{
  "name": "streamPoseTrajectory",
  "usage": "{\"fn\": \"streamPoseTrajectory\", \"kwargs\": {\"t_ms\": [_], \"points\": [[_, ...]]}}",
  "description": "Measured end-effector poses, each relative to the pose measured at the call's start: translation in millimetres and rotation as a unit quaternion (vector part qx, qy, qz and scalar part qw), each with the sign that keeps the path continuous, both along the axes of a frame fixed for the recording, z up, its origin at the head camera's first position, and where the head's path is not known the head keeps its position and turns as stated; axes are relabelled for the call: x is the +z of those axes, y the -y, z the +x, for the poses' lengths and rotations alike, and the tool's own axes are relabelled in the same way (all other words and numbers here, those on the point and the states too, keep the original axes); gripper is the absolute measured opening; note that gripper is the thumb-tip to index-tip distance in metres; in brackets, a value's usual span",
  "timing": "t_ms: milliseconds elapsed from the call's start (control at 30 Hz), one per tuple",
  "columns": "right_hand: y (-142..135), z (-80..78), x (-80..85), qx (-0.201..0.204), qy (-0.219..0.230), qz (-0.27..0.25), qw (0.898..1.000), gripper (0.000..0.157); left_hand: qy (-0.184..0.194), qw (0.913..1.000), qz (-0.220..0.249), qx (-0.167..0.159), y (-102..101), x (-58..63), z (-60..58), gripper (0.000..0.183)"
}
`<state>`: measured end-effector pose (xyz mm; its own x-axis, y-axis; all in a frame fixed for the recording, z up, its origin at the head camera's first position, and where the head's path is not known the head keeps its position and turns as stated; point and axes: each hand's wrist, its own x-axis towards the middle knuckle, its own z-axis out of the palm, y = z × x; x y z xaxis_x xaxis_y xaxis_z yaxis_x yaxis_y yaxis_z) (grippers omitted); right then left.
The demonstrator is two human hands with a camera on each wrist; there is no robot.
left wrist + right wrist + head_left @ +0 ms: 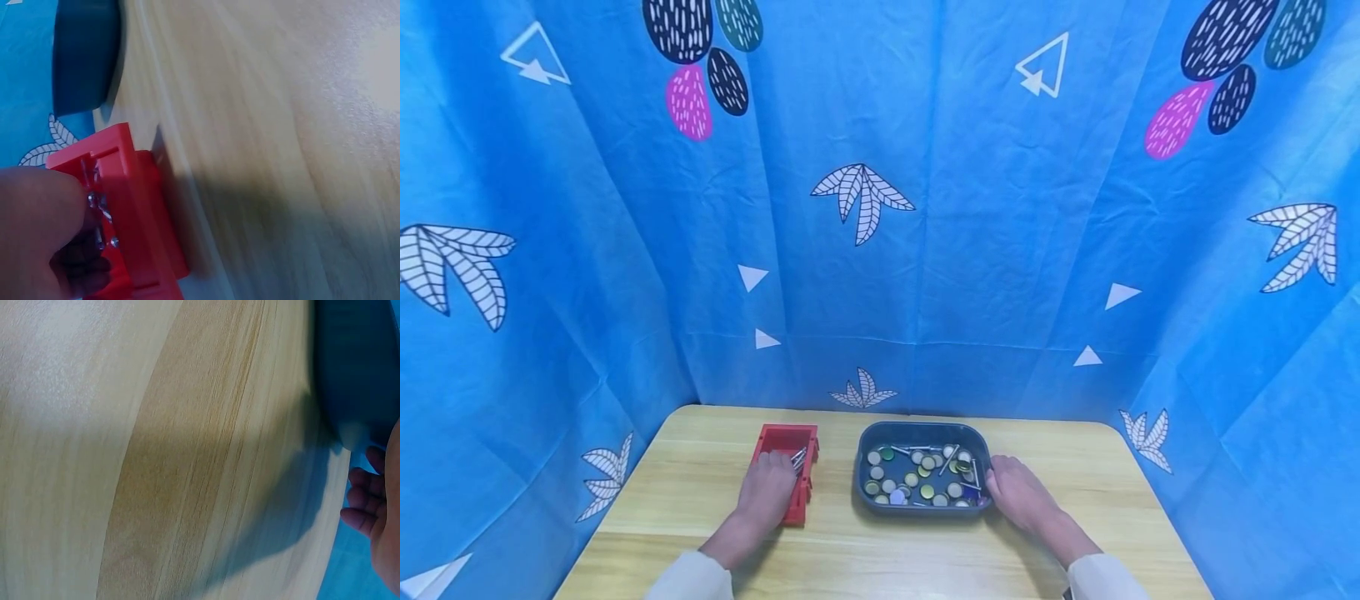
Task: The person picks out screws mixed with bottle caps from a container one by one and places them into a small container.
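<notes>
My left hand (767, 487) reaches down into a red plastic bin (796, 512), its fingers curled around several metal screws (798, 460). In the left wrist view, shiny screw heads (114, 242) show between the fingers and the bin's wall; the fingertips are partly hidden. To the right, a dark blue-grey tray (922, 510) holds bottle caps (927, 492) in green, gold and silver, mixed with long screws (950, 458). My right hand (1021, 492) is at the tray's right end, fingertips right at the rim. In the right wrist view its fingers (362, 520) are loosely bent.
Both containers stand on a light wood table (655, 492), with a strip of bare wood between them. A blue patterned curtain (1000, 250) hangs behind the table and along both sides.
</notes>
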<state>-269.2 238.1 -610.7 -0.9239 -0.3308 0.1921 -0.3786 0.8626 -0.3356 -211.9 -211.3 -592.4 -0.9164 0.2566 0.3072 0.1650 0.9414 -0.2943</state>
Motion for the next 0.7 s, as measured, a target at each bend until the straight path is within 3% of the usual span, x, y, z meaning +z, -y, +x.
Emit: {"fn": "streamPoseTrajectory", "kwargs": {"t_ms": [200,367,700], "points": [[-0.1,-0.7,0.8,0.000,0.002,-0.001,1.000,0.016,0.047,0.9970,0.058,0.019,-3.4,-1.2,2.3,0.019],[0.4,-0.7,1.8,0.000,0.004,-0.006,1.000,0.015,0.054,0.9953,0.077,0.023,-4.4,-0.7,0.6,0.017],[1.5,-0.1,-0.9,-0.006,0.005,-0.008,1.000,0.017,0.017,0.9994,0.031,0.000,-3.9,11.7,-6.1,0.032]]}}
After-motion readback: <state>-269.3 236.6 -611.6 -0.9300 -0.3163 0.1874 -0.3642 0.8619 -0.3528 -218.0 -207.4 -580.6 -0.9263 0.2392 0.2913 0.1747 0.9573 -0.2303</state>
